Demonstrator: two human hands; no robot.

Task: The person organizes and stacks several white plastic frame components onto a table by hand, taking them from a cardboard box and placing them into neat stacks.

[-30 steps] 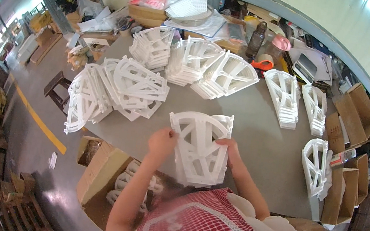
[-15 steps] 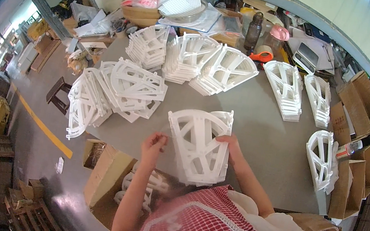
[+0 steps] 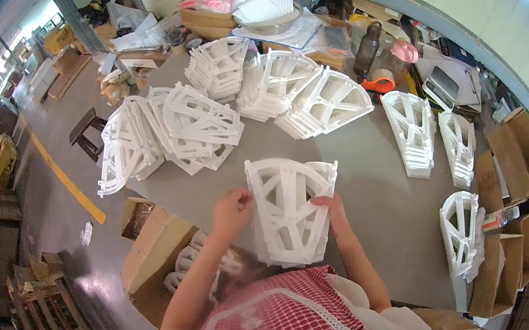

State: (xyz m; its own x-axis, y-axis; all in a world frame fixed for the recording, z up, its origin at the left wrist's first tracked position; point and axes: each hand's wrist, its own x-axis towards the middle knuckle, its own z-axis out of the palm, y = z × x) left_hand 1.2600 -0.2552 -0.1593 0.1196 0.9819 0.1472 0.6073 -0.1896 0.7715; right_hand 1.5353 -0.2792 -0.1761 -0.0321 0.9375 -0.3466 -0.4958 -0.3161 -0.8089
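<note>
A white fan-shaped plastic frame stands tilted in front of me at the near side of the grey table. At its upper right edge, my right hand grips it with the thumb across its face. A second white edge shows behind it, so there may be more than one frame. Just left of the frame is my left hand, its fingers curled together; whatever they hold, if anything, is too small or hidden to make out. A loose heap of like frames lies to the left.
Neat stacks of frames line the far side, with smaller stacks at right. An orange-handled tape dispenser and a dark bottle stand behind. Cardboard boxes border the right edge; another box holding white parts sits below left.
My left hand has moved slightly right, closer to the frame, and its fingers have curled in. My right hand keeps its grip. The whole view has shifted a little.
</note>
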